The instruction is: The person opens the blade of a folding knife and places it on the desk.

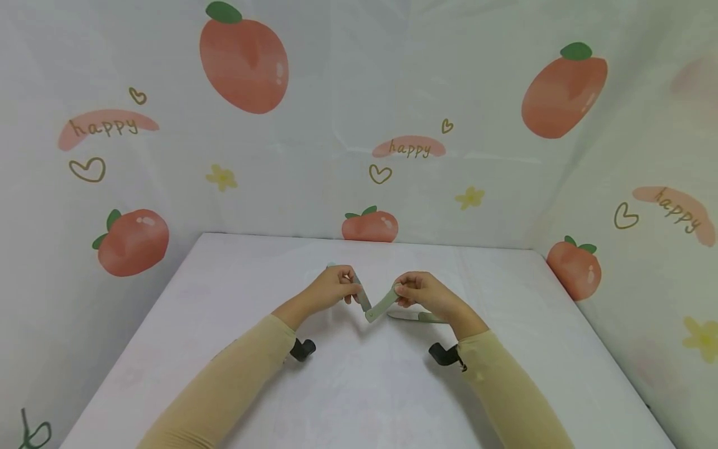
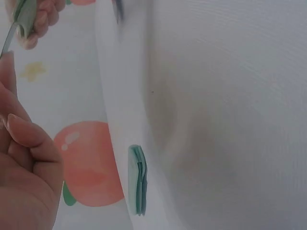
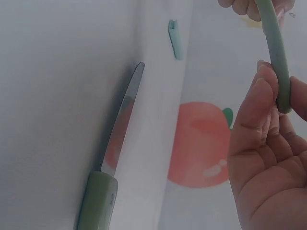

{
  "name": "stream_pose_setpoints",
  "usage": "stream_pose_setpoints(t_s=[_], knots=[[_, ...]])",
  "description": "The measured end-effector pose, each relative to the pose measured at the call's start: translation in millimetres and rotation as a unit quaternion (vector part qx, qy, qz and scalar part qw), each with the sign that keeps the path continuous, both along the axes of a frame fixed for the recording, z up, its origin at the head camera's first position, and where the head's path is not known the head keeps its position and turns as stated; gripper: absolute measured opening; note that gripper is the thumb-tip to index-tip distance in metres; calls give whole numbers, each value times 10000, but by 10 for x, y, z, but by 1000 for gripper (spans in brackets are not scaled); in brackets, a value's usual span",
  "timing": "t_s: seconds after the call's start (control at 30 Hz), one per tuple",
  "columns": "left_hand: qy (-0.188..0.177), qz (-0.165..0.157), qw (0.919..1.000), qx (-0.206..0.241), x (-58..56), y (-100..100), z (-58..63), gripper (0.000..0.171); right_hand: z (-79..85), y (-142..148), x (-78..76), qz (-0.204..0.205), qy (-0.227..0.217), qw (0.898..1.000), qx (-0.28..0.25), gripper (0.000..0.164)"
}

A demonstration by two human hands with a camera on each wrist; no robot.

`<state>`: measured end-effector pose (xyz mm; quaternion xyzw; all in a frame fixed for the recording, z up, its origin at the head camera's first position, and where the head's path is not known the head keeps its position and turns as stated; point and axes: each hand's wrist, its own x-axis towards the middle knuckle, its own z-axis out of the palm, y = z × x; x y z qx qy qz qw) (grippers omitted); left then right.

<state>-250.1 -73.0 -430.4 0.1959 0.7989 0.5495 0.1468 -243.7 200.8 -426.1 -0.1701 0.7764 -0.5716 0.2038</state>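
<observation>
A folding knife [image 1: 381, 305] with a green handle is held above the table, partly unfolded into a V. My left hand [image 1: 332, 289] pinches its blade [image 1: 363, 298] between thumb and fingers. At the other end, my right hand [image 1: 425, 292] grips the handle, thumb on one side and fingertips on the other. Below the right hand, a second knife [image 3: 120, 124] with a green handle lies unfolded on the table, its blade toward the left. Behind the left hand sits a teal folded piece [image 2: 136, 179] with a slot along it, mostly hidden in the head view.
The white table [image 1: 348, 393] runs back to a pale curtain [image 1: 336, 93] printed with red fruit, hearts and flowers. Black wrist cameras [image 1: 303, 350] hang below both sleeves, close over the table.
</observation>
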Motion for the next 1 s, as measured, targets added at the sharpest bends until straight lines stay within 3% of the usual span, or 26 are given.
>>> stream_pose_setpoints(t_s=[0.2,0.37,0.5,0.7,1.0], knots=[[-63,-183,9998,7,-5,-33,1,22,9,-11,2,-11,-180,9998,-77,20],[95,-86,9999,12,-13,-36,-13,22,4,-30,3,-188,-227,9993,-247,21],[164,249,9995,70,-23,-41,-11,21,-9,-41,-10,-519,-180,9976,-412,22],[196,815,9950,534,-16,-46,-26,21,2,-64,-2,-1134,-245,9907,-713,23],[190,1783,9742,1370,-25,86,-88,23,-47,-112,-43,-2126,-428,9686,-1218,24]])
